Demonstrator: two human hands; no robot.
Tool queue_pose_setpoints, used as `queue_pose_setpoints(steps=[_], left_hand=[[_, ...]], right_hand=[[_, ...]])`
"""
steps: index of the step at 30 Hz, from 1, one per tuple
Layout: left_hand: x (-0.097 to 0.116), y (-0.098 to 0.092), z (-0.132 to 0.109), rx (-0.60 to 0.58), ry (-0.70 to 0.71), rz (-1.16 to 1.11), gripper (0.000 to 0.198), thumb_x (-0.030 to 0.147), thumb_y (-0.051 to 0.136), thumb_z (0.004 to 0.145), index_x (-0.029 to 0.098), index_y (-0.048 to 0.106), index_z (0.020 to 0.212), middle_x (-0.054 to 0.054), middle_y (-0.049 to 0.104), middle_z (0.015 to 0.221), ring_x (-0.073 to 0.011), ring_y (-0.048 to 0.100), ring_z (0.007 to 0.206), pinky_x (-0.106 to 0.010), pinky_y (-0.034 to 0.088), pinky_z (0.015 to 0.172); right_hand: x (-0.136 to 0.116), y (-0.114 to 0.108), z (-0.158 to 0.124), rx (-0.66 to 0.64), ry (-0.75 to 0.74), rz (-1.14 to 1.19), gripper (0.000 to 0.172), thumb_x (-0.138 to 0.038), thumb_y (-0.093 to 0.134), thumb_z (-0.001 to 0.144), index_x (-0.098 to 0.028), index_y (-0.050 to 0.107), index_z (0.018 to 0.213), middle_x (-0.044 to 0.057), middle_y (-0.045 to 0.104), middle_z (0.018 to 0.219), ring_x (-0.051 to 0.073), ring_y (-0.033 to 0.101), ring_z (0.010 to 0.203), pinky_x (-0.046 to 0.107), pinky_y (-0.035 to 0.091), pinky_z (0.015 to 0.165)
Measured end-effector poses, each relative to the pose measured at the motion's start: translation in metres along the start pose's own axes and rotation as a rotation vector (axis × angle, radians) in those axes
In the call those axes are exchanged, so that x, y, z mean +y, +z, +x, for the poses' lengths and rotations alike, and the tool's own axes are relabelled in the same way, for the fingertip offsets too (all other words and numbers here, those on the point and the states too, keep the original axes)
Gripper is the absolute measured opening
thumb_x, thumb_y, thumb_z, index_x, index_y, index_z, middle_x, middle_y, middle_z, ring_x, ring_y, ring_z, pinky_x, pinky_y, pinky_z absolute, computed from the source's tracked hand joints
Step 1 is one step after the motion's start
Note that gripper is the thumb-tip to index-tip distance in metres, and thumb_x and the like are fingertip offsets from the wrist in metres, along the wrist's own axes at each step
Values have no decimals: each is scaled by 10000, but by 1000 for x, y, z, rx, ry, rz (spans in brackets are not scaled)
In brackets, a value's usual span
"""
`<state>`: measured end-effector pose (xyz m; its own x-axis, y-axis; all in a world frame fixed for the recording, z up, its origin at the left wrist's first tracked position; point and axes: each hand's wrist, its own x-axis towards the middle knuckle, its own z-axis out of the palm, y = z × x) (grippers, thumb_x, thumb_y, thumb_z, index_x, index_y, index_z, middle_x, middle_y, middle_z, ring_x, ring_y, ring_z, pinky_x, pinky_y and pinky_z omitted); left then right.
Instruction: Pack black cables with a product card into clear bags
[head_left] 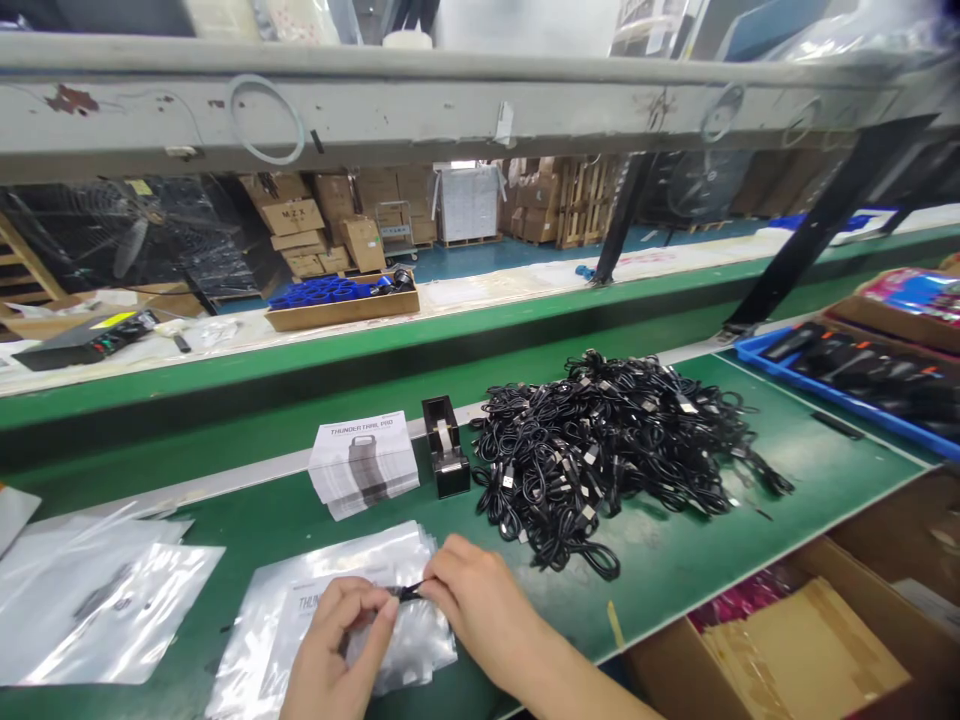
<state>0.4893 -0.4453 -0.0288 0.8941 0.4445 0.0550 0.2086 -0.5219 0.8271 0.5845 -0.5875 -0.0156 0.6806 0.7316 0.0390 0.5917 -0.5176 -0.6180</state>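
Between my two hands stretches a short black cable, mostly hidden by the fingers. My left hand is closed in a pinch on its left end, and my right hand pinches the other end. Under both hands lies a stack of clear plastic bags; a printed sheet shows through the top one. To the right spreads a large heap of bundled black USB cables. A folded stack of printed leaflets stands behind the bags, beside a black tape dispenser.
More clear bags lie at the left, dark items showing through. A blue tray of black items stands at the right. Open cardboard boxes sit below the bench edge. On the shelf is a carton of blue parts; a beam crosses above.
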Motion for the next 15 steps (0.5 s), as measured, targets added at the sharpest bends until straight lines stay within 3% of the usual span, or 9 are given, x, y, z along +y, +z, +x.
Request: queue_pose_setpoints(steps=[3,7,11,15], left_hand=[[9,-2,0,11,37,-4,190,428,568,718,244,618,707,0,524,748,-163,536,727,-257,439,682],[22,-19,3,192,-31,-67,236,479,563,699,246,599,700,5,496,814,-162,505,758,-270,427,706],[21,-44,14,314,-81,-89,314,547,585,640,247,593,734,-12,518,959,-214,511,931,-338,410,810],[9,-62,29,344,-46,-272,545,621,527,657,300,480,1096,-46,493,1224,-257,453,1127,-412,356,929]], right_hand=[[-15,-1,7,-35,-134,81,170,-168,443,834,-179,612,814,21,620,799,129,566,692,206,372,614],[-30,-20,21,-126,-300,318,349,-236,263,917,-177,603,860,0,650,800,98,570,734,178,374,634],[-50,-43,50,-207,-459,273,208,-375,533,797,-179,603,795,-22,665,784,104,589,738,200,379,712],[-76,-62,78,-232,-674,169,101,-262,582,771,-177,593,718,-45,645,721,85,581,706,198,366,716]])
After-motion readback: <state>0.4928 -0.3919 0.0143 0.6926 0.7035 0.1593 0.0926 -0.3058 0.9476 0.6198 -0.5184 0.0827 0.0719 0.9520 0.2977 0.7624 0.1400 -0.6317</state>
